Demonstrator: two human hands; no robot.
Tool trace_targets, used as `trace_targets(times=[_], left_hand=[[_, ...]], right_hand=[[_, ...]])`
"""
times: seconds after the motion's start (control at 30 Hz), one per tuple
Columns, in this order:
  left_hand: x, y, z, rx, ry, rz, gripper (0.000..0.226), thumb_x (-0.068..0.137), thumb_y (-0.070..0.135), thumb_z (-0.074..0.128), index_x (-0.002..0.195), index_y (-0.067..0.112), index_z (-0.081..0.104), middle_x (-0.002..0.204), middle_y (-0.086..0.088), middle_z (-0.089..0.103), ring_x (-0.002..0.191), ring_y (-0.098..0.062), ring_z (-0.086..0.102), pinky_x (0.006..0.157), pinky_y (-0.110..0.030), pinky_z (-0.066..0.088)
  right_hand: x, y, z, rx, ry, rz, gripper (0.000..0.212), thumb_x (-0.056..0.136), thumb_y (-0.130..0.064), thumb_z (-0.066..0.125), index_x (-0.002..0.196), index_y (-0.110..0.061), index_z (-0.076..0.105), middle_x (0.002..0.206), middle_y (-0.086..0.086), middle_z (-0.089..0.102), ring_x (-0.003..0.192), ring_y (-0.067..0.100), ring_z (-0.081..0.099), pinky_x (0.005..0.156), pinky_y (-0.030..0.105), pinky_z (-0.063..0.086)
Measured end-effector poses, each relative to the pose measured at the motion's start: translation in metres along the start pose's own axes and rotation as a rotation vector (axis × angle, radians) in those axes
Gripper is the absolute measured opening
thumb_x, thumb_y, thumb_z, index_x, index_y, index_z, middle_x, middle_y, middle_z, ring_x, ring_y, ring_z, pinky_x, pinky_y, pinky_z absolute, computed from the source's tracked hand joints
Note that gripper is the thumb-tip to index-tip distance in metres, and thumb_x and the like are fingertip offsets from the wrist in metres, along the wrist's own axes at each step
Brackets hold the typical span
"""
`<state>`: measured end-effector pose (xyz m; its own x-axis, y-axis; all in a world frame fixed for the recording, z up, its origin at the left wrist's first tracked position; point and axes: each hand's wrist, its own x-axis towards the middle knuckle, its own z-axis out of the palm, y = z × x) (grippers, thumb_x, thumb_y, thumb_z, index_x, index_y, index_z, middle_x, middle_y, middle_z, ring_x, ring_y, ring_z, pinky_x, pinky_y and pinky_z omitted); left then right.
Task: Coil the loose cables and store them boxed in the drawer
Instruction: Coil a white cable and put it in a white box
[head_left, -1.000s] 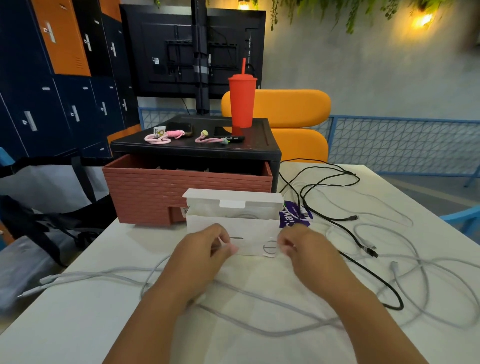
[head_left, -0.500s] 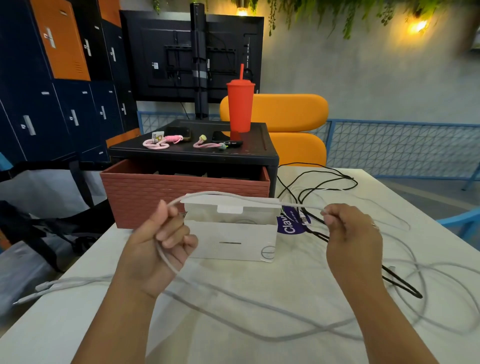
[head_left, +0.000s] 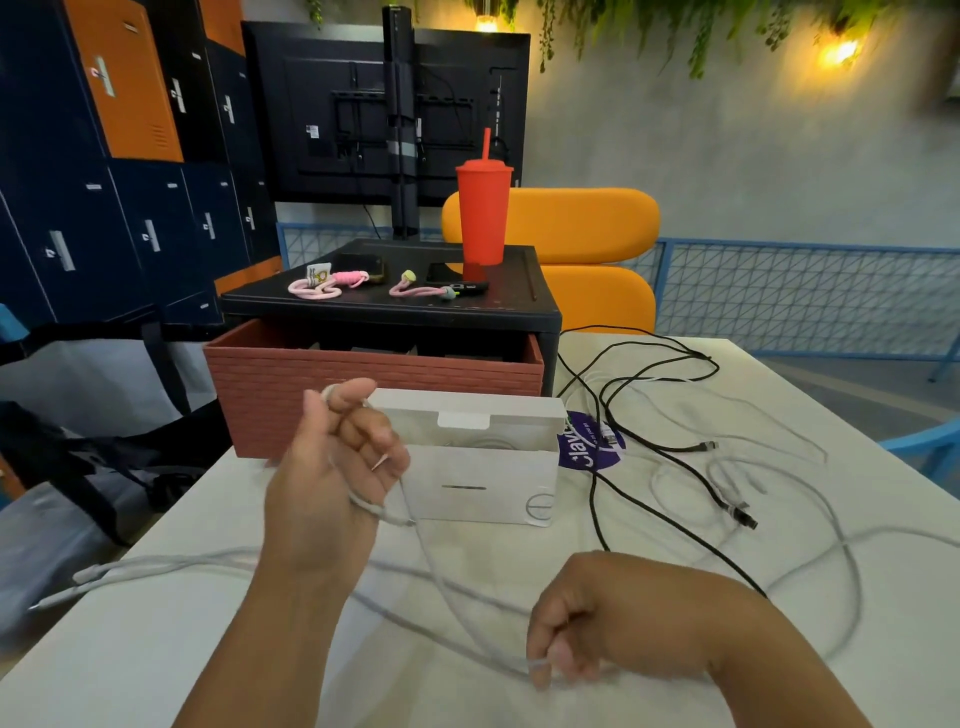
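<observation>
Cable, pale grey, round and smooth-jacketed (head_left: 435, 569): one strand runs slack through the air between the person's two hands, above the matte white tabletop (head_left: 156, 623). More of it trails left across the table, where plug ends lie near the edge.

Left hand (head_left: 332, 467): raised, palm up, fingers curled around the cable, which loops over the forefinger and crosses the heel of the palm.

Right hand (head_left: 597, 623): low, near the front edge, thumb and fingertips pinched on the same strand.

White cardboard box (head_left: 483, 483): rectangular, smooth, hinged lid tipped back and open. It stands on the table just behind the left hand and just in front of the drawer. Its contents cannot be made out.

Brick-red plastic drawer with ribbed brick-pattern front (head_left: 332, 395): pulled out from under a black cabinet (head_left: 395, 306).

On the cabinet top: a tall red plastic tumbler with straw (head_left: 483, 218) and pink braided cord loops (head_left: 317, 286).

To the right of the box: thin black cables (head_left: 649, 514) and thin white cables (head_left: 779, 519), loose and crossing one another, some over a round purple sticker (head_left: 587, 447). They spread over the right side of the table.

Behind: an orange padded chair (head_left: 582, 223).
</observation>
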<state>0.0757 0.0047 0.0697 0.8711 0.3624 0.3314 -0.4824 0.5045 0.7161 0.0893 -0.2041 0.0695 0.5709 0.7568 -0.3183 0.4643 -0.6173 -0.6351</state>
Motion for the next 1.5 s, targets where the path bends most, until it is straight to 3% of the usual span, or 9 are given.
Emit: trace_targets(times=[0.27, 0.47, 0.6, 0.8, 0.93, 1.07, 1.2, 1.4, 1.5], left_hand=[[-0.030, -0.031, 0.021, 0.404, -0.317, 0.018, 0.036, 0.086, 0.038, 0.037, 0.114, 0.026, 0.055, 0.086, 0.000, 0.069, 0.104, -0.018, 0.063, 0.096, -0.028, 0.048], [-0.039, -0.041, 0.025, 0.686, -0.492, -0.055, 0.040, 0.077, 0.054, 0.046, 0.098, 0.029, 0.068, 0.083, 0.009, 0.069, 0.092, -0.005, 0.063, 0.087, -0.016, 0.043], [-0.044, -0.040, 0.033, 0.673, -0.603, -0.141, 0.036, 0.085, 0.044, 0.048, 0.072, 0.019, 0.071, 0.067, 0.008, 0.067, 0.069, 0.000, 0.061, 0.066, -0.010, 0.043], [-0.040, -0.030, 0.032, 0.635, -0.512, -0.342, 0.046, 0.089, 0.047, 0.045, 0.058, 0.021, 0.067, 0.037, 0.006, 0.037, 0.038, -0.008, 0.033, 0.056, -0.011, 0.040], [-0.035, -0.025, 0.029, 0.428, -0.402, -0.382, 0.040, 0.080, 0.038, 0.043, 0.050, 0.018, 0.062, 0.038, 0.008, 0.024, 0.037, -0.007, 0.023, 0.060, -0.022, 0.047], [-0.028, -0.017, 0.020, 0.218, -0.318, -0.385, 0.034, 0.075, 0.034, 0.058, 0.051, 0.011, 0.061, 0.036, 0.007, 0.023, 0.032, -0.007, 0.022, 0.052, -0.025, 0.048], [-0.021, -0.018, 0.009, 0.107, -0.353, -0.403, 0.042, 0.056, 0.047, 0.082, 0.055, 0.010, 0.061, 0.037, 0.008, 0.027, 0.031, -0.006, 0.026, 0.054, -0.025, 0.049], [-0.016, -0.018, 0.004, -0.041, -0.319, -0.411, 0.042, 0.052, 0.042, 0.086, 0.052, 0.012, 0.056, 0.036, 0.009, 0.029, 0.029, -0.005, 0.028, 0.053, -0.023, 0.049], [-0.016, -0.021, 0.005, -0.045, -0.312, -0.421, 0.042, 0.051, 0.041, 0.086, 0.052, 0.012, 0.056, 0.036, 0.009, 0.029, 0.030, -0.005, 0.028, 0.053, -0.023, 0.049]], right_hand=[[-0.011, -0.007, -0.007, 0.125, -0.162, -0.169, 0.020, 0.089, -0.008, 0.053, 0.102, -0.006, 0.068, 0.065, -0.006, 0.055, 0.060, 0.002, 0.048, 0.061, 0.010, 0.040], [-0.019, 0.000, -0.016, 0.348, -0.153, -0.289, 0.018, 0.082, -0.010, 0.065, 0.095, 0.002, 0.068, 0.061, -0.017, 0.059, 0.057, -0.004, 0.047, 0.057, 0.007, 0.036], [-0.018, 0.004, -0.017, 0.501, 0.122, -0.375, 0.027, 0.063, -0.045, 0.078, 0.074, -0.021, 0.074, 0.060, -0.013, 0.061, 0.053, -0.002, 0.042, 0.052, 0.010, 0.033], [-0.015, 0.012, -0.026, 0.517, 0.837, -0.175, 0.015, 0.071, -0.016, 0.077, 0.060, -0.020, 0.067, 0.049, -0.008, 0.049, 0.048, 0.005, 0.038, 0.047, 0.012, 0.033], [-0.018, 0.027, -0.030, 0.219, 1.029, -0.028, 0.021, 0.077, -0.011, 0.073, 0.062, -0.025, 0.065, 0.049, -0.009, 0.050, 0.046, 0.006, 0.043, 0.043, 0.009, 0.033], [-0.026, 0.045, -0.040, -0.018, 1.286, 0.092, 0.034, 0.075, -0.005, 0.073, 0.063, -0.034, 0.062, 0.080, 0.000, 0.060, 0.077, 0.009, 0.055, 0.068, 0.011, 0.038], [-0.040, 0.060, -0.046, -0.200, 1.646, 0.461, 0.014, 0.076, -0.022, 0.074, 0.087, -0.014, 0.071, 0.109, 0.014, 0.052, 0.109, 0.040, 0.043, 0.088, 0.045, 0.033], [-0.053, 0.068, -0.054, 0.418, 1.601, 0.682, 0.063, 0.078, -0.054, 0.063, 0.128, -0.019, 0.049, 0.136, 0.017, 0.038, 0.125, 0.040, 0.036, 0.099, 0.052, 0.036], [-0.050, 0.072, -0.052, 0.743, 1.461, 0.587, 0.070, 0.078, -0.058, 0.059, 0.133, -0.017, 0.045, 0.139, 0.012, 0.043, 0.124, 0.033, 0.042, 0.097, 0.047, 0.038]])
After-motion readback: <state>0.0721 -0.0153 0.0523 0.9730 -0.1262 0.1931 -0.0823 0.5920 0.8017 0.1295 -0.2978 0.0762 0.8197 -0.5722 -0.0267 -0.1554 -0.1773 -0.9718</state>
